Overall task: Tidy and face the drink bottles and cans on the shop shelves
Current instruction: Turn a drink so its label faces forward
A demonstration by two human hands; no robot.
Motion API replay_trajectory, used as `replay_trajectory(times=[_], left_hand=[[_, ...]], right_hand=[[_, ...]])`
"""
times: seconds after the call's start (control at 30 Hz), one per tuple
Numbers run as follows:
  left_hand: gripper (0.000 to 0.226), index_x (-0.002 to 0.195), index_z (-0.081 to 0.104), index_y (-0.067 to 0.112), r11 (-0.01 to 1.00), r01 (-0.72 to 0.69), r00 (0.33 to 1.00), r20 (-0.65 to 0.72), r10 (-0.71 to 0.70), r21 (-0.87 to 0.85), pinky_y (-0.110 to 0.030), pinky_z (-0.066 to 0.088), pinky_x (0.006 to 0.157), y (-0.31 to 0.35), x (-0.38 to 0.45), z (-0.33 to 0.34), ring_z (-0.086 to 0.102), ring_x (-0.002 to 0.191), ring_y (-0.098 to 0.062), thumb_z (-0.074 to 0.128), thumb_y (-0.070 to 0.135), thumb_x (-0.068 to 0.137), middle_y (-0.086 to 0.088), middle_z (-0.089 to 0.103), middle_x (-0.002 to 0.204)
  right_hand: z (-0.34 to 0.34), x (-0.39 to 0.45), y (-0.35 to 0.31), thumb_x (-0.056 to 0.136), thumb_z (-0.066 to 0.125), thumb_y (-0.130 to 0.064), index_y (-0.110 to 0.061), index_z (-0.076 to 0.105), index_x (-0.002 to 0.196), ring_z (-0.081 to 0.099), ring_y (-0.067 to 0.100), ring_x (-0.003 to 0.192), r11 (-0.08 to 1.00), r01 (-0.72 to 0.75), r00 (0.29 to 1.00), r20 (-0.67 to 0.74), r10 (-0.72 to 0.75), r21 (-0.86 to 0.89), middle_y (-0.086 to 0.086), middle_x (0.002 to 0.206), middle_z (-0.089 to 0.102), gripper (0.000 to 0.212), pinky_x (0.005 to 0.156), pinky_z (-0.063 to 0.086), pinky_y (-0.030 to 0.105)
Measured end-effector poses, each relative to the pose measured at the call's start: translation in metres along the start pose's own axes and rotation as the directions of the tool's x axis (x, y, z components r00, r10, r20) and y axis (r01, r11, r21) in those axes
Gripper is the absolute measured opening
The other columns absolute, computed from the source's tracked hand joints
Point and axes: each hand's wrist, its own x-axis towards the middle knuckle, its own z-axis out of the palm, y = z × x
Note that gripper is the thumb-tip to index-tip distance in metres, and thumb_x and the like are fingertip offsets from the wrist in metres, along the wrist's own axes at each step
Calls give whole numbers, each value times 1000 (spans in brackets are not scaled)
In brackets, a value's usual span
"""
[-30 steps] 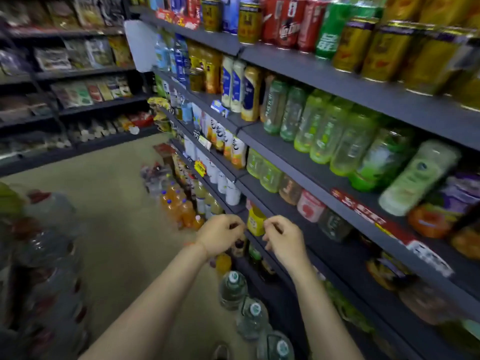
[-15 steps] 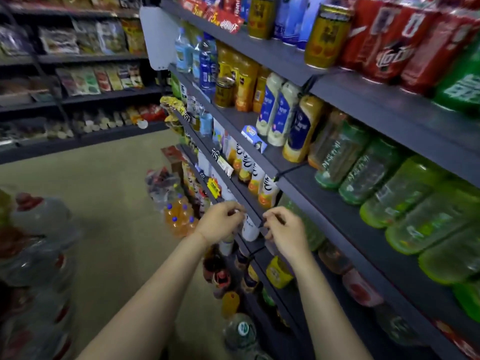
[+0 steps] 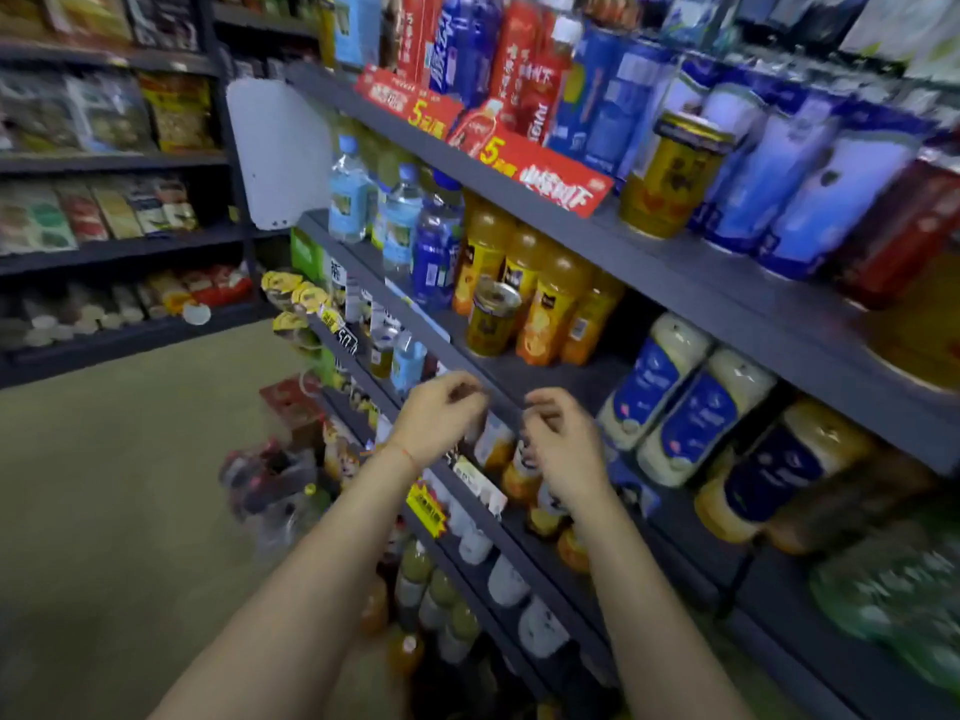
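Observation:
Dark grey shop shelves (image 3: 691, 283) run along my right, stocked with drinks. Orange juice bottles (image 3: 550, 304) and a yellow can (image 3: 491, 317) stand on the shelf just above my hands, with blue-and-white bottles (image 3: 675, 402) to their right. My left hand (image 3: 441, 415) and my right hand (image 3: 563, 441) hover side by side in front of that shelf's edge, fingers loosely curled, nothing visibly held. Small orange-and-white bottles (image 3: 514, 475) show below and between the hands, partly hidden. Blue cans (image 3: 779, 189) and a gold can (image 3: 670, 174) fill the upper shelf.
Red price banners (image 3: 483, 142) hang on the upper shelf edge. A yellow tag (image 3: 426, 509) and white labels clip to the lower shelf. Bottle packs (image 3: 270, 480) sit on the beige floor (image 3: 104, 511). Snack shelves (image 3: 104, 163) line the far left wall.
My view has swung upward, so higher shelves now fill the frame. Both hands have risen together from the lower shelves to the edge below the orange juice bottles.

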Motion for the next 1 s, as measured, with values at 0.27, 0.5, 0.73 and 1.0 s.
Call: replay_trajectory(times=[0.27,0.5,0.73,1.0], left_hand=[[61,136,46,9,977,-159,987,-5,160,-142,-29,45,105,3,123,-11,55,119,-14,66,9,79,-2,56,129],[77,137,48,18,987,-163,986,-30,162,-3,-29,45,97,4,148,5,58,119,-21,85,33,71,-2,64,127],[43,105,71,27,889,-26,988,121,91,-458,-39,52,99,33,97,-1,67,104,-11,88,35,67,6,74,106],[71,124,64,18,716,14,811,427,400,-698,-34,51,96,110,-19,39,60,120,-25,90,29,58,-8,67,125]], right_hand=[[40,88,-28,94,62,-19,-22,44,143,53,5,117,993,-108,991,-74,112,50,-12,130,52,52,99,42,25],[41,95,-24,93,62,-17,-25,41,145,51,8,125,991,-109,990,-77,114,74,-6,143,51,57,108,43,32],[3,57,-42,87,73,-35,-39,44,133,53,1,119,990,-33,996,-78,45,140,-19,128,54,55,101,47,27],[-76,-51,-49,72,88,-22,-28,53,131,64,2,109,951,117,985,-155,-74,288,-10,119,68,69,92,53,25]])
